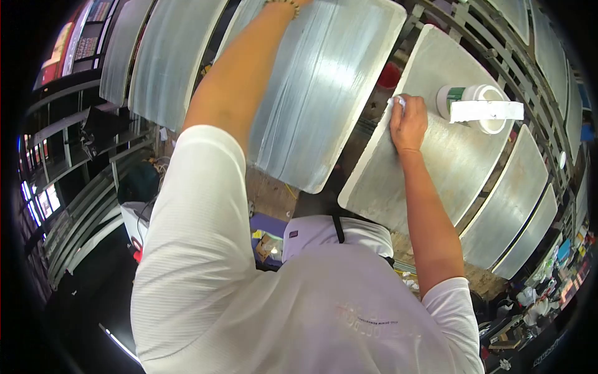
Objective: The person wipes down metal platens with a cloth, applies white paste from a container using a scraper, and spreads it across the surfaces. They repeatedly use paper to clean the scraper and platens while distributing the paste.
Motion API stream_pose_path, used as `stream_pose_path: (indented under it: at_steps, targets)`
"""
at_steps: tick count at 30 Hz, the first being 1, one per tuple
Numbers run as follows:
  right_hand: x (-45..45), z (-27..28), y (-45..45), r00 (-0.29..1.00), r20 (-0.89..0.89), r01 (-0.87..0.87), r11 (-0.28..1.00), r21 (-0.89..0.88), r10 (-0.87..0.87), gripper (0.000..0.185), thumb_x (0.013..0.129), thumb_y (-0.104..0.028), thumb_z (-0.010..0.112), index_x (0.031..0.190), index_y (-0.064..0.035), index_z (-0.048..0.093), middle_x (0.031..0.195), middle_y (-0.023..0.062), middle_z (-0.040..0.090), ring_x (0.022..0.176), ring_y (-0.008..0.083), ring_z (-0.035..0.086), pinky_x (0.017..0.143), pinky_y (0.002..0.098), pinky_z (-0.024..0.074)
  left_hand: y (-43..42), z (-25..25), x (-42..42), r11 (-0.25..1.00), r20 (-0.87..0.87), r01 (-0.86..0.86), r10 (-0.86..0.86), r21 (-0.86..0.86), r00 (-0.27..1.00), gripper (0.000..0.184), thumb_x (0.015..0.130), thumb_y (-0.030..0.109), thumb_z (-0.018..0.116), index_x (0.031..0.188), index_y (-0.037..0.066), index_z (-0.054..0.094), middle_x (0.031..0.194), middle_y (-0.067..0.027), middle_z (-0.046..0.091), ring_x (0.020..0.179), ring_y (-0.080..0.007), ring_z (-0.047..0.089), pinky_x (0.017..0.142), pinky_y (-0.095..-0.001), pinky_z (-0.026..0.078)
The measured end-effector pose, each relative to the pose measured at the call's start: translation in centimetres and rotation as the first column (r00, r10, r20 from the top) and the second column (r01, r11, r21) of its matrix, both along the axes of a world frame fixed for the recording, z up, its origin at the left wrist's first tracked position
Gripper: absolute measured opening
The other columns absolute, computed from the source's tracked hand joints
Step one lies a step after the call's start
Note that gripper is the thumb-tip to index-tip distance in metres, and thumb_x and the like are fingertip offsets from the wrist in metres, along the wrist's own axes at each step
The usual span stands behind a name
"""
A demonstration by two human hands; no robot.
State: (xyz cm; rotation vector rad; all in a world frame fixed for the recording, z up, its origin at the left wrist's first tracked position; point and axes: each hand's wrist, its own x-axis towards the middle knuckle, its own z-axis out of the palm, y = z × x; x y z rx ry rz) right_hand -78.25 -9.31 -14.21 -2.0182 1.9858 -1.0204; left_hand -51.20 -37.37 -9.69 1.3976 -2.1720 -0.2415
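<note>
L: your left hand (304, 2) mostly cut off at top edge, beaded bracelet (283, 4) on wrist, arm (233, 87) over streaked panel (317, 81) | R: your right hand (411, 123) pinches white wad (399, 101) at 2nd panel (445, 168), left edge | near it: white tub (491, 126), white strip (486, 111) across

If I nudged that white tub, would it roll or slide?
The white tub would probably slide rather than roll, as it seems upright on a smooth-looking panel. The white strip across its top might fall off, since it juts past the tub.
</note>
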Motion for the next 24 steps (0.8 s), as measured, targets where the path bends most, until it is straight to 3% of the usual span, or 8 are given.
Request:
stream_pose_path:
  at_steps: [2,4,7,9,11,15,19,24]
  targets:
    - [0.0,0.0,-0.2,1.0,0.004,0.0,1.0,0.003,0.0,0.009,0.09,-0.012,0.068,0.096,-0.0067,0.065,0.09,0.0148,0.059,0.086,0.0357,0.06,0.075,0.0462,0.0479,0.1,-0.9,0.7,0.995,0.141,-0.002,-0.012,0.097,0.99,0.024,0.078,0.0,0.057,0.096,0.005,0.071,0.095,-0.024,0.071,0.096,-0.0435,0.067,0.083,-0.0519,0.052]
    - [0.0,-0.1,0.0,1.0,-0.002,0.004,1.0,-0.009,-0.004,0.009,0.09,-0.012,0.068,0.097,-0.0074,0.065,0.09,0.0151,0.059,0.086,0.0362,0.06,0.075,0.0464,0.0479,5.0,-2.6,3.6,0.986,0.07,0.135,-0.128,-0.103,0.989,0.024,0.076,-0.001,0.059,0.093,0.007,0.072,0.095,-0.0226,0.071,0.095,-0.042,0.068,0.082,-0.0509,0.052]
    - [0.0,-0.2,0.0,1.0,-0.008,-0.002,0.999,-0.036,0.001,0.009,0.091,-0.013,0.068,0.097,-0.0075,0.065,0.09,0.0148,0.059,0.085,0.0359,0.06,0.075,0.0461,0.0479,16.3,-1.3,8.1,0.99,0.201,0.109,-0.126,0.092,0.972,0.045,0.074,-0.007,0.061,0.114,0.008,0.074,0.113,-0.0129,0.074,0.108,-0.0332,0.068,0.098,-0.0434,0.051]
    - [0.0,-0.2,-0.2,1.0,-0.009,-0.003,0.999,-0.05,0.002,0.009,0.091,-0.013,0.068,0.097,-0.0076,0.065,0.089,0.0146,0.059,0.085,0.0356,0.06,0.075,0.046,0.0479,26.4,-0.7,11.0,0.989,0.151,0.074,-0.093,0.131,0.984,0.053,0.068,-0.011,0.059,0.116,0.008,0.073,0.12,-0.0155,0.071,0.117,-0.034,0.063,0.104,-0.0463,0.046]
    - [0.1,-0.2,-0.1,1.0,-0.008,-0.009,0.998,-0.055,0.008,0.008,0.091,-0.014,0.067,0.097,-0.0076,0.065,0.089,0.0143,0.059,0.084,0.0354,0.06,0.075,0.0458,0.0479,35.3,1.7,12.8,0.974,0.16,0.035,-0.072,0.223,0.984,0.049,0.069,-0.008,0.06,0.113,0.007,0.072,0.117,-0.0166,0.071,0.116,-0.0354,0.063,0.106,-0.0488,0.045]
    - [0.3,-0.1,0.1,0.999,-0.044,0.0,0.999,-0.043,-0.002,0.008,0.092,-0.015,0.066,0.097,-0.0079,0.066,0.089,0.0144,0.06,0.084,0.0356,0.06,0.075,0.0463,0.0475,45.9,4.6,16.3,0.89,0.205,-0.072,-0.024,0.451,0.979,0.049,0.067,-0.011,0.057,0.111,0.006,0.072,0.114,-0.0163,0.071,0.113,-0.0361,0.064,0.104,-0.0493,0.045]
    - [0.5,0.0,-0.2,0.998,-0.061,0.029,0.999,-0.032,-0.031,0.008,0.092,-0.013,0.067,0.097,-0.008,0.065,0.09,0.0147,0.059,0.086,0.0361,0.059,0.075,0.0466,0.047,41.4,6.3,17.1,0.94,0.101,-0.088,0.057,0.329,0.993,0.047,0.069,-0.013,0.057,0.109,0.005,0.072,0.111,-0.0168,0.072,0.107,-0.0372,0.066,0.098,-0.0487,0.049]
    - [0.3,0.0,0.1,0.998,-0.05,0.03,1.0,-0.003,-0.03,0.009,0.091,-0.012,0.068,0.098,-0.0075,0.065,0.09,0.0146,0.058,0.086,0.0359,0.059,0.076,0.0465,0.0469,18.6,4.0,14.1,1.0,0.108,0.012,-0.015,0.026,0.994,0.036,0.073,-0.008,0.059,0.103,0.005,0.075,0.103,-0.0159,0.075,0.1,-0.0368,0.068,0.094,-0.0469,0.05]
